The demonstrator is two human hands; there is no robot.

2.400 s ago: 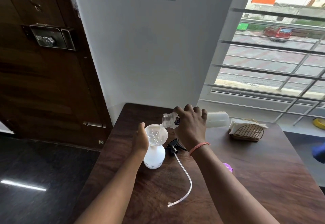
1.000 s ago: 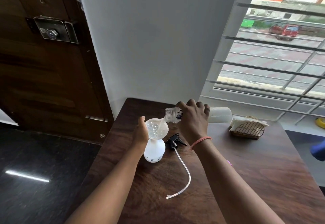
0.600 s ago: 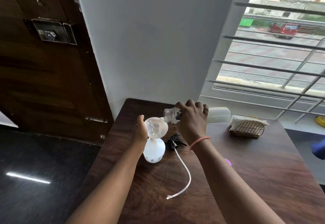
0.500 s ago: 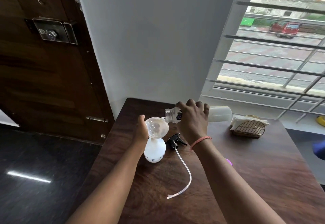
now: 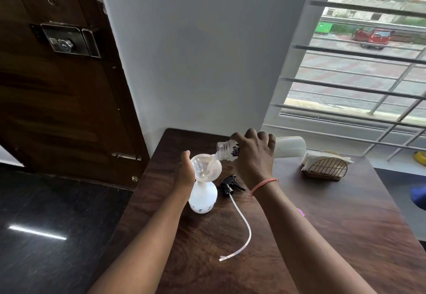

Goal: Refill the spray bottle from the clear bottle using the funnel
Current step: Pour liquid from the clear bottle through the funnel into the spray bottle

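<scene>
A white spray bottle (image 5: 202,198) stands upright on the dark wooden table (image 5: 334,236), its top off. A clear funnel (image 5: 205,167) sits in its neck, holding liquid and bubbles. My left hand (image 5: 186,172) grips the funnel's left rim. My right hand (image 5: 254,155) holds the clear bottle (image 5: 289,147) almost horizontal, its open mouth over the funnel's right edge. A stream of liquid runs from the mouth into the funnel. The black spray head (image 5: 230,183) lies on the table right of the spray bottle, its clear tube (image 5: 242,222) curling toward me.
A wire napkin holder (image 5: 325,166) with white napkins sits at the table's far right. A small purple object (image 5: 300,211) peeks out behind my right forearm. A white wall and a barred window stand behind the table; a wooden door is on the left.
The clear bottle stays tipped over the funnel, and the stream into it is now plainly visible. Both hands keep their grips. The view shifted slightly.
</scene>
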